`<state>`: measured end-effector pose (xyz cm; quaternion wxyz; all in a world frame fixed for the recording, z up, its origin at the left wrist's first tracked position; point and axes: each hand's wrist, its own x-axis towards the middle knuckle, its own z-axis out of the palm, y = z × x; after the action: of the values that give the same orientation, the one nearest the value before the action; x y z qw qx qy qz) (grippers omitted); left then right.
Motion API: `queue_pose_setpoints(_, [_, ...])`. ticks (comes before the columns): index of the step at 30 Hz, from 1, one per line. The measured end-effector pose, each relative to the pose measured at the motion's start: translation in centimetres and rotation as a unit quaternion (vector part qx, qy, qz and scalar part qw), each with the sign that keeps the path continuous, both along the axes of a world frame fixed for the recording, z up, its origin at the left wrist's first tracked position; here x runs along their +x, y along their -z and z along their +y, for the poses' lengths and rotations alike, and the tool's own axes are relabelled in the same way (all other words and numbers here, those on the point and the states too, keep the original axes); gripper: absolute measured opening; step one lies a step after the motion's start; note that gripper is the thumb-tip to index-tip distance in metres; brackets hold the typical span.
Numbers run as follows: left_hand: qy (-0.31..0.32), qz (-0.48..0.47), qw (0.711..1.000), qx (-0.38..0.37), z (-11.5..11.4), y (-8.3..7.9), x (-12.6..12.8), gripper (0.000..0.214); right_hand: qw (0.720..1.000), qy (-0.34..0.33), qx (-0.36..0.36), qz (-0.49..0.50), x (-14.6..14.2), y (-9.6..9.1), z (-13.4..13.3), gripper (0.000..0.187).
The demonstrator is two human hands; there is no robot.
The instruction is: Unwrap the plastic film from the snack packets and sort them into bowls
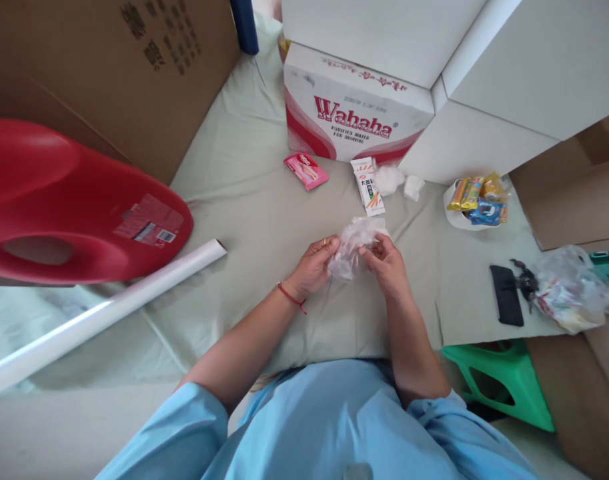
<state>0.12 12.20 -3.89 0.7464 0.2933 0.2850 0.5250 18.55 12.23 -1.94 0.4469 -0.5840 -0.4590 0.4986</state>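
Plastic [351, 250], clear and crumpled, mid-frame, lying between left hand [311, 265] and right hand [389, 265]. Fingers of both pinch its opposite sides; neither hand nearer. Long axis lost in the folds. Just above: white packet [368, 187], slanting, 大面 legible. Carton [354, 110], upper centre: "Wahaha, PURIFIED WATER FOR DRINKING". Pink packet [307, 171]: lettering unclear.

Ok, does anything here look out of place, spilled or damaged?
Nothing looks spilled. A grey smudge marks the white-and-red cardboard box's front, upper left; dirt or dent, I can't tell. Two crumpled white wads lie beside it, resembling discarded tissue.
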Motion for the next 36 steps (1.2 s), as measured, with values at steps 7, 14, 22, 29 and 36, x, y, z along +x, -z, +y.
queue_pose_setpoints(7, [-0.083, -0.006, 0.995, -0.050, 0.8, 0.7, 0.0, 0.048, 0.997, 0.057, 0.003, 0.044, 1.1, -1.3, -0.1, 0.035])
queue_pose_setpoints(14, [-0.066, 0.015, 0.998, -0.013, 0.3, -0.1, -0.1, 0.057, 0.993, 0.112, -0.005, 0.048, 1.0, -1.8, -0.5, 0.037])
queue_pose_setpoints(22, [-0.074, 0.079, 0.994, 0.030, 0.8, 1.2, 0.1, 0.077, 0.990, 0.120, 0.046, -0.064, 2.1, -1.8, -0.8, 0.032])
queue_pose_setpoints(29, [-0.178, 0.293, 0.931, 0.127, 0.7, 1.8, -0.2, 0.064, 0.993, 0.112, 0.010, 0.031, 2.2, -2.8, -1.2, 0.040])
queue_pose_setpoints(36, [-0.196, 0.471, 0.767, 0.390, -1.9, 0.0, 0.5, 0.045, 0.994, 0.085, -0.019, 0.071, 0.7, -3.0, -1.3, 0.049])
